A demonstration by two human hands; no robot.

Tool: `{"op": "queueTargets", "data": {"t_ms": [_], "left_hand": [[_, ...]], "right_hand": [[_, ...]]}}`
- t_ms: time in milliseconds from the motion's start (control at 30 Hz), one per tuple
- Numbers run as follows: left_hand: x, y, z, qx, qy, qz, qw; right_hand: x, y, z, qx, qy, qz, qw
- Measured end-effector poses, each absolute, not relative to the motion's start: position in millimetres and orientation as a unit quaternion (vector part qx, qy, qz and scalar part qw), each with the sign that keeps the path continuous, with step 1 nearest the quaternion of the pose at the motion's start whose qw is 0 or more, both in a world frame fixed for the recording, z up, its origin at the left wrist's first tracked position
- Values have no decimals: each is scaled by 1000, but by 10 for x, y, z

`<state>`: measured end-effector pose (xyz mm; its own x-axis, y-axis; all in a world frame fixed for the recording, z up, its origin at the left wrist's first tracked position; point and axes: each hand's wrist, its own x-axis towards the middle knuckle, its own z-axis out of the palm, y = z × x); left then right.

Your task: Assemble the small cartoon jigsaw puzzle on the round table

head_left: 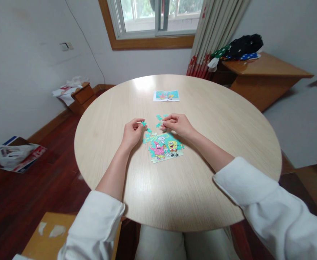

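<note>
Left hand [132,133]: fingertips pinch 1 teal jigsaw piece [144,124]. Right hand [178,124]: fingers bunched by loose pieces [158,117]; cannot tell if gripping. Partly assembled SpongeBob jigsaw [166,148] lies nearer; a low right wrist could break its far edge.

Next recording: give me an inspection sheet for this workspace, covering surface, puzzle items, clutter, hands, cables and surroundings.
Surface: round, pale wood-grain table.
Puzzle items: partly joined puzzle; loose teal pieces beyond it; printed picture farther back.
Clutter: heaped cloth on a side desk; plastic bag at lower left.
Left hand: pinches a teal piece.
Right hand: by the loose pieces; whether it holds one is unclear.
Cables: thin cable down the wall.
Surroundings: window and curtain beyond the table.
</note>
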<state>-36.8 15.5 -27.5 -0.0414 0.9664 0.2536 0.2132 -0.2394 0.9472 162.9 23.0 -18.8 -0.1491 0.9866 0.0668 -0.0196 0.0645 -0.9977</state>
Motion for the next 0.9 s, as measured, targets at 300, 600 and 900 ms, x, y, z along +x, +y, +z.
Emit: {"op": "queueTargets", "data": {"t_ms": [300,600,900], "left_hand": [[-339,92,-202,579,511,510,378],[-320,75,-166,576,512,513,378],[-354,80,-176,584,539,511,327]], "right_hand": [[1651,253,-175,-468,-591,477,452],[1627,243,-167,-470,-555,510,459],[1635,212,-77,-498,-508,533,458]]}}
